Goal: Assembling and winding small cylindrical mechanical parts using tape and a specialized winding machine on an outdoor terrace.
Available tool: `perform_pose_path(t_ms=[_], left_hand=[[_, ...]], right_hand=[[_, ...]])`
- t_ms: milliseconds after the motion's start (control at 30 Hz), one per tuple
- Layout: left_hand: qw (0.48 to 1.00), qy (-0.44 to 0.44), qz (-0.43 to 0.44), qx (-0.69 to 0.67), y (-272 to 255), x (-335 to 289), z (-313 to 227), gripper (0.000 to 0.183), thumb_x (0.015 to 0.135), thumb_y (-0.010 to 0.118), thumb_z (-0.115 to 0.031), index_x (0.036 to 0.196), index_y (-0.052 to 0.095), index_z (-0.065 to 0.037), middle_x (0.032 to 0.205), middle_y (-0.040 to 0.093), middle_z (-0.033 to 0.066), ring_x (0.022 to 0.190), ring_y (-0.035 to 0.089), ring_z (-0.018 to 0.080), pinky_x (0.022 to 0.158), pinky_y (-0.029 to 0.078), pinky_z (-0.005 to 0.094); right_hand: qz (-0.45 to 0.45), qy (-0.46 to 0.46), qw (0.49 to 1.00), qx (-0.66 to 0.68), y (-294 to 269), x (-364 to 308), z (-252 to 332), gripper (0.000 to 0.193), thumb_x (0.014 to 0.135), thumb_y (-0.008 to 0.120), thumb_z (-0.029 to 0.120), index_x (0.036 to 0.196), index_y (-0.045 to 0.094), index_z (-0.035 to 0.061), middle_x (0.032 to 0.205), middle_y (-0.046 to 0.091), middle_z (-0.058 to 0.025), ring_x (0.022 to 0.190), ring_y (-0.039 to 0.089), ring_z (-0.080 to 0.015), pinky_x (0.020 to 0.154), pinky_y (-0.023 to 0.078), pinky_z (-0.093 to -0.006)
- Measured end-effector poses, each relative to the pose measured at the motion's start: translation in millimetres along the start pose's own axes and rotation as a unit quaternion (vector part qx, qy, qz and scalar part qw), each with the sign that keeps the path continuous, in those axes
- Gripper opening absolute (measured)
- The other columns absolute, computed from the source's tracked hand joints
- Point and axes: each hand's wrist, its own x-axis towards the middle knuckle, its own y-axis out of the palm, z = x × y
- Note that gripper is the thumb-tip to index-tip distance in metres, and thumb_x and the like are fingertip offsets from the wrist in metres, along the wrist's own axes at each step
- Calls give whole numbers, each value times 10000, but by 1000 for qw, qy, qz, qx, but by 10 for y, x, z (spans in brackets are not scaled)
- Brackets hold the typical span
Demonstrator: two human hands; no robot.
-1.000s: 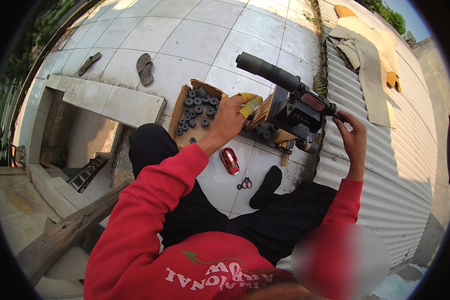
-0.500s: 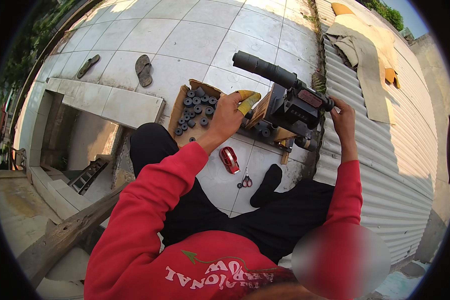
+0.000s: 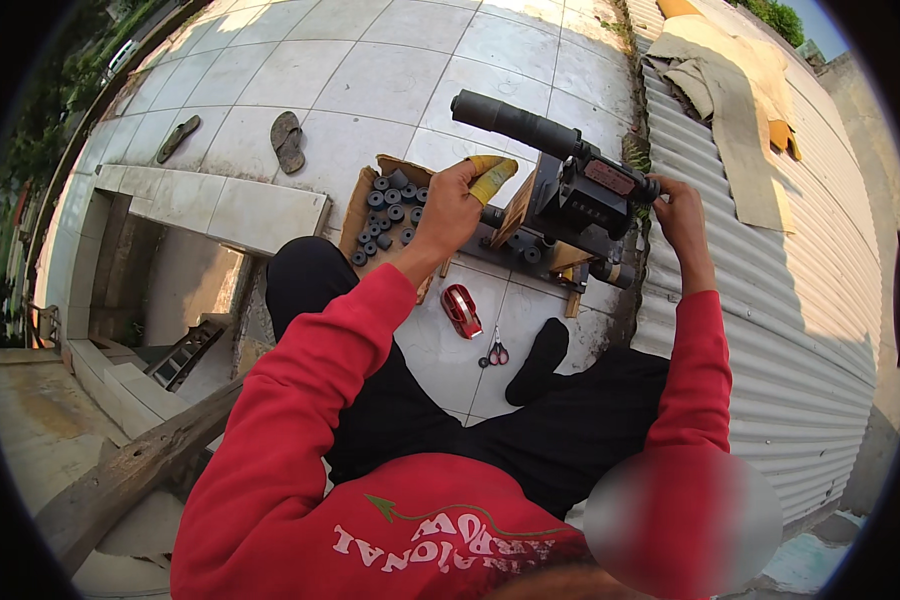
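A black winding machine with a counter (image 3: 592, 200) stands on the tiles ahead of me, and a long dark cylinder (image 3: 515, 120) juts from it to the upper left. My right hand (image 3: 682, 225) pinches the small black knob at the counter's right end. On the machine's left side, my left hand (image 3: 452, 212) is closed beside a wooden plate (image 3: 513, 217), with yellow wrapping on its fingers. What those fingers hold, if anything, is too small to make out. Just left of that hand, a cardboard box (image 3: 354, 205) contains several small black rolls (image 3: 395, 213).
A red tool (image 3: 461, 311), its kind unclear, and scissors (image 3: 497, 350) lie on the tiles near my foot (image 3: 538, 362). Two sandals (image 3: 288, 143) rest farther off. Corrugated roofing (image 3: 760, 340) borders the right, and an opening with a ladder (image 3: 185, 358) drops away at left.
The view has shifted slightly. My left hand and the machine keep nearly the same places, and my right hand's fingers have turned a little at the knob.
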Motion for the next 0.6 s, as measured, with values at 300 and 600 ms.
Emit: perform_pose_path(t_ms=[300,600], left_hand=[[1000,6,-5,-12,-50,-1,89,298,1031,614,-41,1297,698,64,1164,760,99,1059,686,126,948,539,267],[1000,10,10,-24,-27,20,17,296,1023,627,-34,1292,698,68,1164,762,95,1054,683,120,955,540,273]], right_hand=[[115,-65,991,-2,219,-204,-37,250,827,772,104,1065,791,29,912,730,-236,887,700,-440,802,550,-469],[220,39,974,27,-6,-380,180,279,813,799,127,1061,795,0,994,757,-240,933,744,-391,867,566,-426]])
